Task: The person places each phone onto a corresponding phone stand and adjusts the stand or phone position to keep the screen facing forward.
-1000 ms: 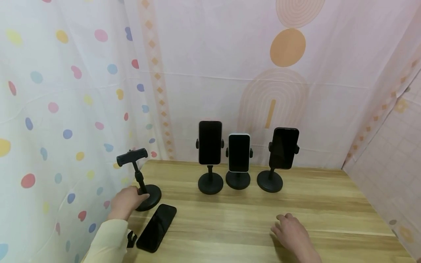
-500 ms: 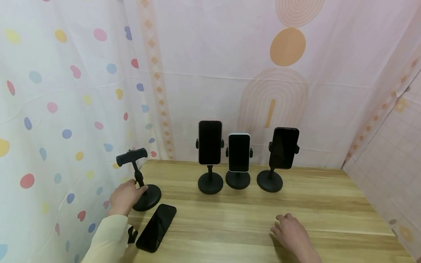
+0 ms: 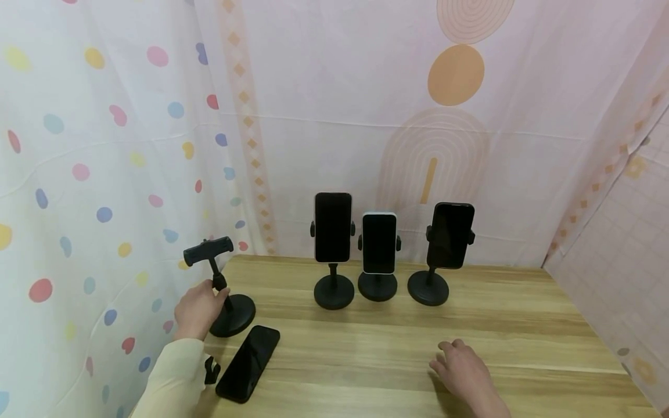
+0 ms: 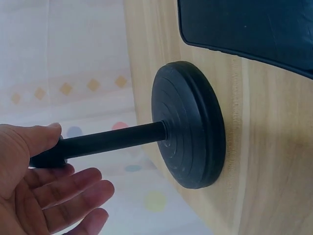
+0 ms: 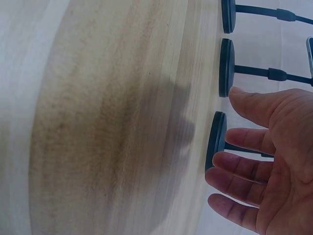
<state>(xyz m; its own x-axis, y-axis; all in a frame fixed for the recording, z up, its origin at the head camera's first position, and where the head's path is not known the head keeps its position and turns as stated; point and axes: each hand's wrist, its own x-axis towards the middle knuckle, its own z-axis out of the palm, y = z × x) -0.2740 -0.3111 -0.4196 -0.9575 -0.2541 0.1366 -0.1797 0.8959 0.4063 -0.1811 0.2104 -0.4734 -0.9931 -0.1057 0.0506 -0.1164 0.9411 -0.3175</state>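
Note:
At the left of the table a black phone stand [image 3: 234, 316] stands upright on its round base, its clamp head bare of any phone. My left hand [image 3: 197, 310] pinches the collar on its pole between thumb and index finger. In the left wrist view the stand's base [image 4: 188, 125] and pole show fully, while the left hand's [image 4: 54, 181] other fingers are loosely bent below. Flat on the wood, just right of my left wrist, lies a black phone [image 3: 249, 363]. My right hand [image 3: 465, 374] hovers over the front right of the table with relaxed fingers, holding nothing.
Toward the back stand three black stands, each clamping a phone: a left phone [image 3: 333, 227], a pale-edged middle phone [image 3: 379, 244] and a right phone [image 3: 450, 235]. Patterned curtains [image 3: 345, 116] hang behind and at both sides of the wooden table [image 3: 355, 354].
My left hand has slid up the stand's pole, from near the base to the collar. The stand, the phones and my right hand have stayed in place.

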